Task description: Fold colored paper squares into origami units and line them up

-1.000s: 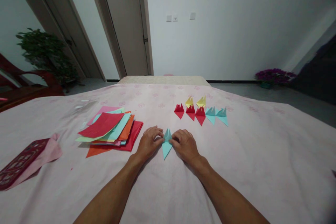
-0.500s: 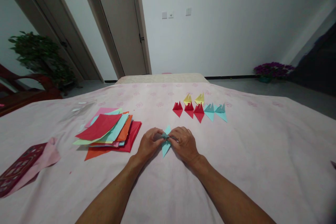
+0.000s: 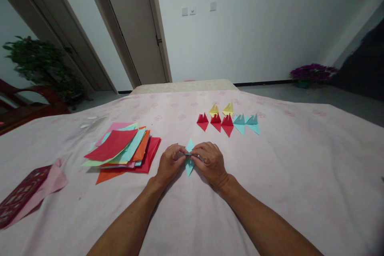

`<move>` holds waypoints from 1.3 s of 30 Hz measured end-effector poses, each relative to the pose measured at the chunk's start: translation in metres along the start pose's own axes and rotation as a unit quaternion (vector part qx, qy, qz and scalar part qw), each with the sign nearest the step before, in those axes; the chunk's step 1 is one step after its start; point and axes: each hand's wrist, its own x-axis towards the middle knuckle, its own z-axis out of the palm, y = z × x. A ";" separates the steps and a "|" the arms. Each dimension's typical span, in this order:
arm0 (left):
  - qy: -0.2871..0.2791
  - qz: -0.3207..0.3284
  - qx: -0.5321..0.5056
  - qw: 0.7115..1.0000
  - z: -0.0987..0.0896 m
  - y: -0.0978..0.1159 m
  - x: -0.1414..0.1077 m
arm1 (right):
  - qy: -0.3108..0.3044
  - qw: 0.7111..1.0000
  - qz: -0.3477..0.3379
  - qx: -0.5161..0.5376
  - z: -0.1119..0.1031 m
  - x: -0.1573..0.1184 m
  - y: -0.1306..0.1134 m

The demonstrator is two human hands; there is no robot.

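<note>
- Blue paper (image 3: 189, 167): its middle is gathered up into a thin ridge, where a flatter shape is seen a second ago; both hands are brought closer in over it.
- Left hand (image 3: 172, 162): thumb and fingertips pinched on the ridge's left side, apparently so the fold is kept steady.
- Right hand (image 3: 209, 162): thumb and fingertips pinched on the ridge's right side, likely so even pressure is put on the crease. Exact layers gripped cannot be told; they are hidden by fingers.
- Paper is set on the cloth (image 3: 270, 208), straight in front of the body, one point toward the wearer, one away; both points are left uncovered. Central spot probably chosen so both hands are matched.
- Stack (image 3: 112, 145): loose coloured sheets, left of the left hand, presumably kept within reach but off the folding spot.
- Red birds (image 3: 227, 125) and blue birds (image 3: 253, 124): lined up beyond the right hand, yellow birds (image 3: 228, 109) behind the reds; seemingly grouped by colour, out of the way.
- Pouch (image 3: 22, 194): laid at far left, untouched.
</note>
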 end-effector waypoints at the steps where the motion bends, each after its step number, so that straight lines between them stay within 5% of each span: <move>1: -0.001 0.002 0.004 1.000 0.000 0.001 0.000 | 0.003 1.000 -0.002 0.001 0.000 0.000 0.000; 39: -0.044 -0.006 0.019 0.999 0.011 0.005 0.004 | 0.066 0.992 0.054 0.093 0.007 0.003 0.001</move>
